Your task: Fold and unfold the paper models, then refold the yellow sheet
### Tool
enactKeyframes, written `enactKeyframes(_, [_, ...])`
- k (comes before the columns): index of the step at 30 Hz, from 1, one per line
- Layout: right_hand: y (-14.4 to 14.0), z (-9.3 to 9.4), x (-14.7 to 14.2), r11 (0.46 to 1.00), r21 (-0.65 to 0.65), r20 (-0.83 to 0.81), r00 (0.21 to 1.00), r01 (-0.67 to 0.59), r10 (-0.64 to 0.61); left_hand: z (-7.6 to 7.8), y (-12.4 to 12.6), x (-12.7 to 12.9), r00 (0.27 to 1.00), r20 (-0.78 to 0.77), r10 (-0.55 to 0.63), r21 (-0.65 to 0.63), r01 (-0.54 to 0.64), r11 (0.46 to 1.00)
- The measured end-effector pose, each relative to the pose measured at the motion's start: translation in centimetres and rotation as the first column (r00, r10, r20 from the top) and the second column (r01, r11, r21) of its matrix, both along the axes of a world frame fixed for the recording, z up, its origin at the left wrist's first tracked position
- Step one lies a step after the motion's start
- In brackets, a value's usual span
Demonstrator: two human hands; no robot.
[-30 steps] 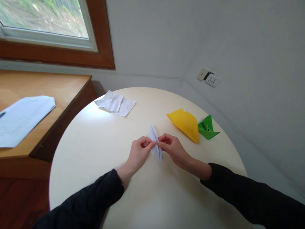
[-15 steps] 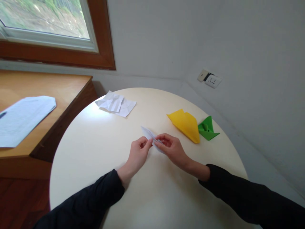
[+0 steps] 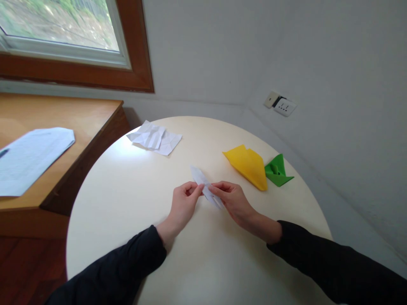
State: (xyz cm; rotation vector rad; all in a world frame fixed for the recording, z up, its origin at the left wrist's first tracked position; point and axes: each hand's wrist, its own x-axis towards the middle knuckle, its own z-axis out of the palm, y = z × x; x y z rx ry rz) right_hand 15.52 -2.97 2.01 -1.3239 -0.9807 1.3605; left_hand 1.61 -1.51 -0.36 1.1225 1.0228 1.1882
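A narrow, pointed piece of folded white paper lies low over the middle of the round cream table, its tip aimed up and left. My left hand pinches its left edge near the middle. From the other side my right hand grips the paper's lower part, with fingers laid along it. Both sleeves are black.
A crumpled white sheet lies at the table's far left. A yellow folded paper and a green folded paper sit to the right of my hands. A wooden desk with a printed sheet stands left. A wall socket is behind.
The white paper has turned from nearly upright to slanting up-left and sits lower. My right hand has slid down along it; my left hand has barely moved.
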Motion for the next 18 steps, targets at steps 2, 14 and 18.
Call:
enactKeyframes(2, [-0.03, 0.0, 0.03, 1.0, -0.011, -0.015, 1.0, 0.002, -0.002, 0.1, -0.01, -0.03, 1.0, -0.022, -0.003, 0.013, 0.003, 1.0])
enactKeyframes(14, [0.16, 0.13, -0.31, 0.996, 0.065, 0.06, 0.996, 0.054, -0.058, 0.07, -0.32, 0.34, 0.983, 0.166, -0.077, -0.073, 0.09, 0.993])
enactKeyframes(18, [0.37, -0.05, -0.46, 0.996, 0.068, 0.011, 0.998, 0.061, -0.062, 0.32, -0.41, 0.24, 0.985, 0.124, -0.117, -0.041, 0.122, 0.992])
